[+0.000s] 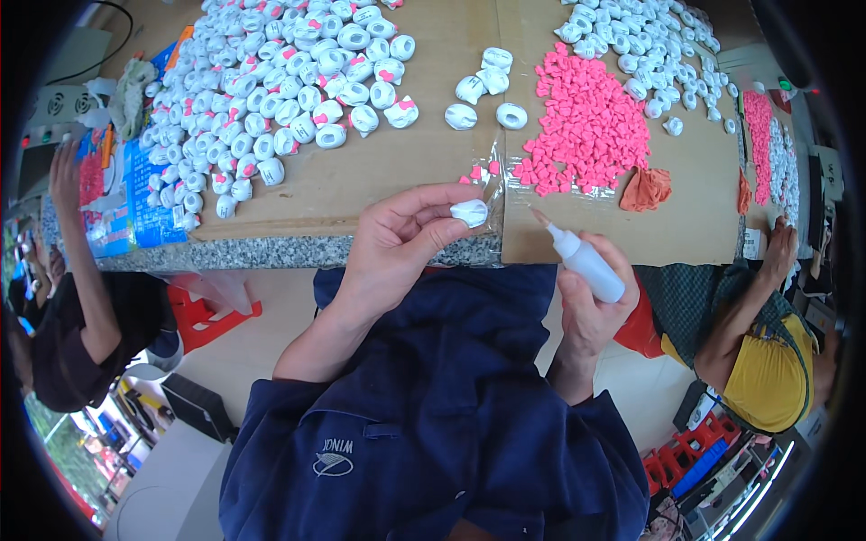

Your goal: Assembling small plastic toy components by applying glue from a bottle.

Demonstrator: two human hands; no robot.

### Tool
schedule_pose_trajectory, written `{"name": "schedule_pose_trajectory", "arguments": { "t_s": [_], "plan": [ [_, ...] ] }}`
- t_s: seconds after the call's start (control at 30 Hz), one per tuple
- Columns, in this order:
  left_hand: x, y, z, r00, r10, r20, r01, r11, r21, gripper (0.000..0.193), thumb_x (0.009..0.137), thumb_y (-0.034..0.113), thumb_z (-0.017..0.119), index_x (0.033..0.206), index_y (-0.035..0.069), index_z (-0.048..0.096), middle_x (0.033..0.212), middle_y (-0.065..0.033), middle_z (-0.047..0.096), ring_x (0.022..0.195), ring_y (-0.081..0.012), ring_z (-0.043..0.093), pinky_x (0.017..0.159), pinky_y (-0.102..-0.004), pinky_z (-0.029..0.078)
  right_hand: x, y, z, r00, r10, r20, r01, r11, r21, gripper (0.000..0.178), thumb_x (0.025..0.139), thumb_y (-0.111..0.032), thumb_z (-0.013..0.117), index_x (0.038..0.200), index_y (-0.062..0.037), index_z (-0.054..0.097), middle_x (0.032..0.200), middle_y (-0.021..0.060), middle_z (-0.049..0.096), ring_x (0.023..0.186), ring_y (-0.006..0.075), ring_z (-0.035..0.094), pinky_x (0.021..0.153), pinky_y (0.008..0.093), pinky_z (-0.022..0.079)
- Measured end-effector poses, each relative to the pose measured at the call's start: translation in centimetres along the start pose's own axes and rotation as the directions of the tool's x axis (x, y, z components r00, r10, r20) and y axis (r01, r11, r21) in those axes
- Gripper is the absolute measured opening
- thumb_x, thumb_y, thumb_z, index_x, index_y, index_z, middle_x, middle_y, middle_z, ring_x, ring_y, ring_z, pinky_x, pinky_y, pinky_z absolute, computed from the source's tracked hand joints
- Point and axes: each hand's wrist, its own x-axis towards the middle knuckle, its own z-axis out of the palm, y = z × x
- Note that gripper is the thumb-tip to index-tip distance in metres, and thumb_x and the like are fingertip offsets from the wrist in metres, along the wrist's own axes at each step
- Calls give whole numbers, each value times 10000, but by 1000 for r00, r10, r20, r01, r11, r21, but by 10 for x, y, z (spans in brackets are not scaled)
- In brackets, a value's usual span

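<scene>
Between the thumb and fingers of my left hand (397, 239) is a small white cat-head-shaped piece (469, 213), held just over the table's front edge. My right hand (600, 293) is wrapped round a white squeeze bottle (586, 263) with a narrow nozzle, its tip tilted up and left, apart from the white piece. Close beyond my left hand lie a few loose pink bows (476, 172). A heap of pink bows (586, 122) sits beyond the bottle. Several plain white pieces (494, 81) stand between the heaps.
A big pile of white pieces, many with pink bows (289, 90), covers the far left cardboard (451, 36). More white pieces (640, 36) lie far right. An orange-red crumpled cloth (645, 189) is near the right. Co-workers' arms (86, 243) show at both sides.
</scene>
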Motion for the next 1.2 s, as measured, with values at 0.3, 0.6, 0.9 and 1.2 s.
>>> {"name": "schedule_pose_trajectory", "arguments": {
  "t_s": [0.3, 0.6, 0.9, 1.2],
  "plan": [
    [-2, 0, 4, 1000, 17, -3, -17, 998, 55, 295, 826, -37, 562, 1120, -49, 535, 1109, -146, 585, 991, -174, 581, 880, -306, 470, 14, 24, 12, 996, -84, 22, 86, 988, -129, 404, 700, 113, 642, 1075, 40, 510, 1049, 150, 584, 1008, 200, 548, 894, 308, 409],
    [-7, 1, 6, 999, -39, 32, 38, 999, 33, 301, 833, -53, 555, 1133, -39, 538, 1031, -78, 606, 935, -103, 575, 818, -213, 459, 29, 15, -10, 988, -121, -95, 60, 870, -489, 190, 761, 35, 611, 950, 20, 605, 904, 88, 609, 819, 146, 539, 727, 255, 413],
    [-9, -5, 13, 995, -86, 45, 83, 995, 61, 290, 821, -17, 582, 1106, -48, 541, 1052, -125, 608, 936, -160, 596, 830, -286, 485, 61, 12, 1, 984, -167, 61, 164, 713, -682, 122, 702, -32, 687, 820, -25, 658, 746, 67, 588, 744, 193, 517, 656, 295, 415],
    [-10, -11, 16, 992, -89, 90, 88, 996, 23, 281, 825, -6, 583, 1096, -49, 528, 1028, -135, 609, 926, -190, 603, 825, -328, 501, 46, 12, -11, 980, -197, 24, 167, 755, -634, 107, 729, -16, 661, 834, -10, 644, 727, 74, 572, 734, 186, 523, 654, 282, 418]
  ]
}}
